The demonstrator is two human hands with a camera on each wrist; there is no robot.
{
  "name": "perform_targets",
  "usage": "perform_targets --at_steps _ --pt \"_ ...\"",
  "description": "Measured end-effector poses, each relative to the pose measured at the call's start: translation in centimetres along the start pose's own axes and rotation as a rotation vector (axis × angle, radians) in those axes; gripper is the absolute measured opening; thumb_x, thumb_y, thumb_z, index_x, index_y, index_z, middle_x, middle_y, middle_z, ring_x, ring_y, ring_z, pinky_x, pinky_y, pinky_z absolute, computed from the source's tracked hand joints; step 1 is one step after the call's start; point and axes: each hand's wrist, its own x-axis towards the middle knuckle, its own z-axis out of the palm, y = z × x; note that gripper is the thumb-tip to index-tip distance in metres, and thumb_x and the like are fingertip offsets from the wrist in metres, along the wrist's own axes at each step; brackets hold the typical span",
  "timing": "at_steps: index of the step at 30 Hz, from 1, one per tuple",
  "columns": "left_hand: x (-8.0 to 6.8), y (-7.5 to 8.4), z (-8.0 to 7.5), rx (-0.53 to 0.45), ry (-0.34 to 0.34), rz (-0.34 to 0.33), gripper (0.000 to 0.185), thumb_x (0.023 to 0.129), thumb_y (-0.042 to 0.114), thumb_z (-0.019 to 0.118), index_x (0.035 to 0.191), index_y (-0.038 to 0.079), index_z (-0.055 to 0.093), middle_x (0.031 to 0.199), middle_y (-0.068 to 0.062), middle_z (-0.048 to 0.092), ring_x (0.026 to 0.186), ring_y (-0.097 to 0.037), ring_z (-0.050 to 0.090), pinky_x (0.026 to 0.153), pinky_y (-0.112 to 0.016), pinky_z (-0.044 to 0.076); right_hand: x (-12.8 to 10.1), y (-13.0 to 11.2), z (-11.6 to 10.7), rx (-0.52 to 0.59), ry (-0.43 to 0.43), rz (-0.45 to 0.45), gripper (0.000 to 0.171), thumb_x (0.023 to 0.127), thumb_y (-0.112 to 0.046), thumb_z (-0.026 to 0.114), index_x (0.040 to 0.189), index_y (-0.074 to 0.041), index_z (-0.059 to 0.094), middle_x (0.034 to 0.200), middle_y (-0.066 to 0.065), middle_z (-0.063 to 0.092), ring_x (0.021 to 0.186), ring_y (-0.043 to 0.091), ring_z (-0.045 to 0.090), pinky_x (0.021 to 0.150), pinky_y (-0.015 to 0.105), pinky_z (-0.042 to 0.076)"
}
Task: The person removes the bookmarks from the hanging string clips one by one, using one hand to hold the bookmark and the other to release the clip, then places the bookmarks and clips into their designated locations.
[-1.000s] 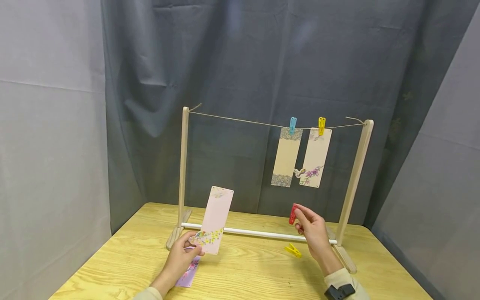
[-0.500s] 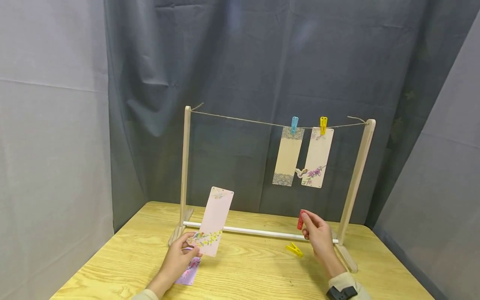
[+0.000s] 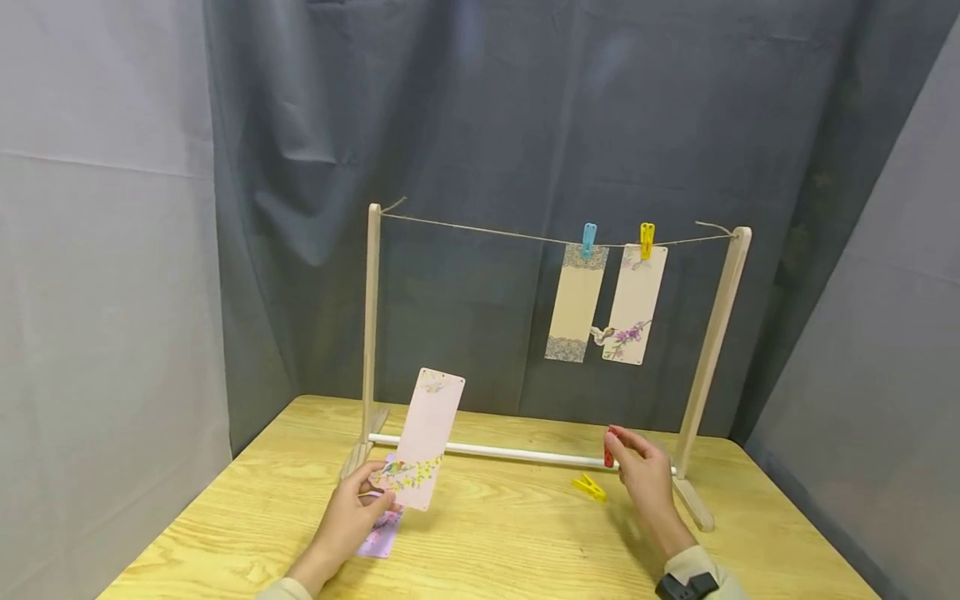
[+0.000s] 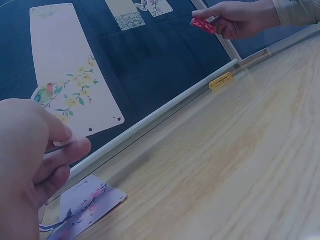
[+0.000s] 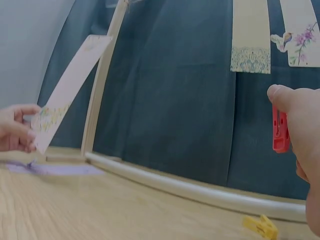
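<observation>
Hanging step: 1 pink card (image 3: 422, 437) is held up in front of the wooden rack (image 3: 371, 333), with 1 red clip (image 3: 608, 454) ready; judged as the card-to-string step.
Method advice: raise the card's top edge level with the string (image 3: 480, 232) in the free span left of the 2 hung cards, keep it upright, then squeeze the clip open and seat it over both string and card edge before letting go.
Risk: a pinch at the card's bottom corner gives little control of the top edge; in my judgement a tilt or slip is likely unless the grip moves higher.
Left hand (image 3: 352, 517): fingers curled, thumb and fingertips pinching the lower end of the pink card, which stands upright above the table (image 3: 487, 550).
Right hand (image 3: 643, 477): thumb and forefinger pinching the red clip, held in the air just in front of the white rod (image 3: 495, 451); clip jaws appear unsqueezed.
Hung cards: beige card (image 3: 575, 302) under a blue clip (image 3: 588, 239); bird card (image 3: 634, 303) under a yellow clip (image 3: 647, 239), both near the right post.
Table items: 1 purple card (image 3: 378, 535) lies flat just below the left hand; 1 spare yellow clip (image 3: 589, 487) lies just left of the right hand.
</observation>
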Motion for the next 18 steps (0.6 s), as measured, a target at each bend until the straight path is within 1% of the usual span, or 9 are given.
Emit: perform_targets --at_steps 1,4,6,8,9,11,15,18 --pt "0.0 0.0 0.0 0.000 0.003 0.002 0.048 0.095 -0.005 0.068 0.140 -0.007 0.052 0.102 -0.017 0.068 0.083 -0.031 0.073 0.079 -0.039 0.060 -0.1 0.1 -0.1 -0.025 -0.002 -0.004 0.044 0.097 -0.030 0.076 0.127 0.001 0.071 0.105 0.005 0.066 0.052 0.006 0.042 0.048 0.020 0.039" --pt "-0.2 0.1 -0.1 -0.005 0.009 -0.003 0.047 0.094 -0.007 0.068 0.139 -0.008 0.053 0.101 -0.017 0.068 0.082 -0.033 0.073 0.074 -0.040 0.061 -0.3 0.5 -0.4 -0.113 -0.002 -0.014 0.044 0.097 -0.031 0.076 0.126 0.001 0.071 0.108 0.009 0.067 0.062 0.009 0.047 0.051 0.021 0.039" --pt "-0.2 0.1 -0.2 -0.010 0.006 -0.004 0.047 0.094 -0.007 0.068 0.138 -0.009 0.053 0.101 -0.018 0.068 0.082 -0.037 0.073 0.070 -0.041 0.061 -0.3 1.0 -0.4 -0.161 0.014 -0.011 0.044 0.097 -0.034 0.076 0.125 0.000 0.072 0.109 0.011 0.069 0.077 0.011 0.052 0.057 0.022 0.040" --pt "-0.4 0.1 -0.2 -0.017 0.001 -0.010 0.047 0.095 -0.007 0.068 0.139 -0.009 0.052 0.101 -0.018 0.068 0.082 -0.039 0.073 0.068 -0.041 0.061 -0.3 1.5 -0.5 -0.211 0.032 -0.008 0.046 0.096 -0.036 0.077 0.125 -0.002 0.073 0.111 0.011 0.071 0.093 0.013 0.054 0.064 0.021 0.041" --pt "-0.4 0.1 -0.3 -0.020 0.003 -0.013 0.048 0.095 -0.007 0.068 0.140 -0.009 0.052 0.101 -0.018 0.068 0.082 -0.039 0.072 0.068 -0.041 0.061 -0.3 1.8 -0.6 -0.222 0.040 -0.005 0.046 0.095 -0.037 0.078 0.125 -0.002 0.073 0.111 0.011 0.072 0.098 0.014 0.055 0.064 0.021 0.041" --pt "-0.5 0.1 -0.4 -0.031 0.011 -0.013 0.048 0.095 -0.006 0.068 0.140 -0.009 0.051 0.101 -0.018 0.068 0.082 -0.038 0.073 0.070 -0.040 0.061 -0.2 2.2 -0.7 -0.249 0.049 -0.002 0.046 0.093 -0.037 0.080 0.125 -0.003 0.074 0.111 0.012 0.072 0.101 0.017 0.055 0.063 0.021 0.039" --pt "-0.7 0.3 -0.6 -0.030 0.009 -0.016 0.048 0.095 -0.005 0.069 0.139 -0.008 0.052 0.101 -0.017 0.068 0.082 -0.037 0.073 0.074 -0.041 0.061 -0.1 3.2 -0.9 -0.331 0.075 0.007 0.047 0.091 -0.038 0.082 0.122 -0.004 0.076 0.108 0.013 0.073 0.095 0.021 0.057 0.058 0.023 0.038" --pt "-1.0 0.3 -1.1 -0.019 -0.022 -0.024 0.049 0.095 -0.003 0.070 0.140 -0.009 0.051 0.101 -0.018 0.068 0.084 -0.038 0.073 0.075 -0.040 0.061 -0.1 3.7 -1.0 -0.392 0.101 0.019 0.047 0.090 -0.039 0.083 0.121 -0.005 0.077 0.107 0.012 0.074 0.096 0.021 0.058 0.062 0.024 0.042"
